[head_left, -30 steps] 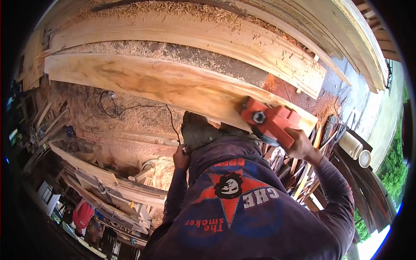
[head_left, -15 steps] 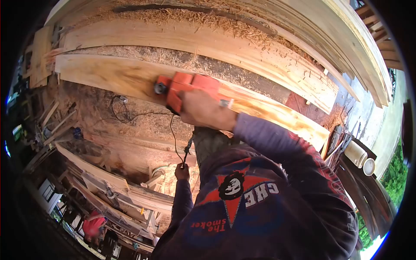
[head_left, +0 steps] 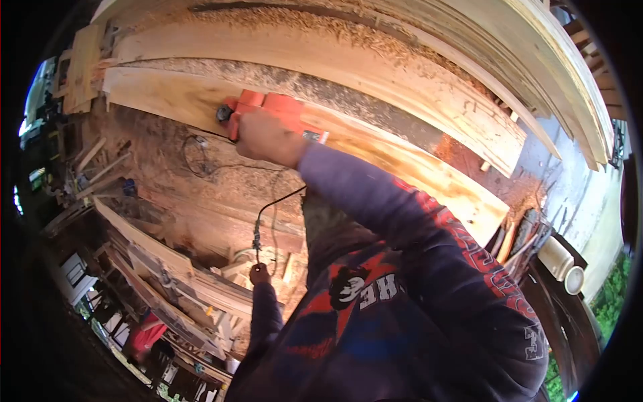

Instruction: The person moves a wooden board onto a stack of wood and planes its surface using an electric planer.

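A carpentry workshop, this!
Stacked boards [head_left: 529, 60], shavings [head_left: 348, 27] strewn about, a red electric planer [head_left: 281, 110] on a plank [head_left: 415, 164].

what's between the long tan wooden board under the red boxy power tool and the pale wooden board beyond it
The head view shows a dark strip littered with wood shavings between the near board and the far board.

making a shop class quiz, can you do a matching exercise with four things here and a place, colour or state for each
1 power tool
2 left hand
3 right hand
4 greenery

A gripping the cord
B at the picture's lower right
C red, on the plank
D holding the power tool

1-C; 2-A; 3-D; 4-B
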`<state>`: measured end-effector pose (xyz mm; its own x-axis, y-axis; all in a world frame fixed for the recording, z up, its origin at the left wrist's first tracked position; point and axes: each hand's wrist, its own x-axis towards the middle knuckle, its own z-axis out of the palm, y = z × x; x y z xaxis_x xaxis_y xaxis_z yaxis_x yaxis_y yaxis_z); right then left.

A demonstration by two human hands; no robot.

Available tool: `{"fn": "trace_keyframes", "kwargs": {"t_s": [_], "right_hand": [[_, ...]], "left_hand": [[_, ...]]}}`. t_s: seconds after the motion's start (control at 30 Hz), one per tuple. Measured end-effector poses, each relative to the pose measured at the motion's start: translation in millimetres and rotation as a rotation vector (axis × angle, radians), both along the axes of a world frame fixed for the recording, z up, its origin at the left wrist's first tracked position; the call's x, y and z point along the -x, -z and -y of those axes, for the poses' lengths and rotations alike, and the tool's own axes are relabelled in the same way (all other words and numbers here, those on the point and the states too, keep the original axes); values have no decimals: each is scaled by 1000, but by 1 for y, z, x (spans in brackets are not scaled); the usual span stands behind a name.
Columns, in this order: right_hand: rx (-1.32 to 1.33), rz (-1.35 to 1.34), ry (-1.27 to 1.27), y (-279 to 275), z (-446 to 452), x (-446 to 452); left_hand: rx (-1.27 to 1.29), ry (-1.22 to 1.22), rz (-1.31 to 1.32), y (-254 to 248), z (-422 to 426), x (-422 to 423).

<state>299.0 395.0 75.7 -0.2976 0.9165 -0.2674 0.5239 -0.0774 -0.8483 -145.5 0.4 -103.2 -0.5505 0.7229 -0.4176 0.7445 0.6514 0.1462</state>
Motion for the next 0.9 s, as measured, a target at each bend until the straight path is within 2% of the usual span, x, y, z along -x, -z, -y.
{"fn": "trace_keyframes", "kwargs": {"t_s": [0.03,0.07,0.1,0.13,0.17,0.2,0.27,0.3,0.33,0.43,0.53,0.73,0.87,0.9], "right_hand": [[27,-3,31,11,35,-23],[50,-7,63,19,71,-48],[51,15,76,12,109,-80],[96,35,110,3,146,-111],[83,90,137,6,186,-140],[120,75,168,-8,218,-169],[194,173,197,-16,280,-217],[210,134,233,-21,306,-236],[226,95,274,-25,330,-253],[220,148,197,-35,378,-290],[229,170,171,-34,379,-291],[160,84,93,-20,303,-220],[144,36,60,-8,233,-153],[131,42,66,-2,217,-135]], "left_hand": [[62,16,-71,-10,1,-21],[60,-26,15,-8,5,-32],[127,0,58,-1,6,-41],[187,76,25,-20,-9,-79],[198,153,54,-9,-9,-89],[254,128,99,-18,-23,-122],[144,247,209,-11,-30,-156],[115,187,294,-19,-41,-182],[58,275,309,-14,-43,-194],[66,372,375,-18,-47,-229],[-12,454,419,-20,-48,-232],[39,231,307,-8,-44,-187],[145,162,213,-15,-36,-150],[197,80,213,-21,-37,-149]]}}
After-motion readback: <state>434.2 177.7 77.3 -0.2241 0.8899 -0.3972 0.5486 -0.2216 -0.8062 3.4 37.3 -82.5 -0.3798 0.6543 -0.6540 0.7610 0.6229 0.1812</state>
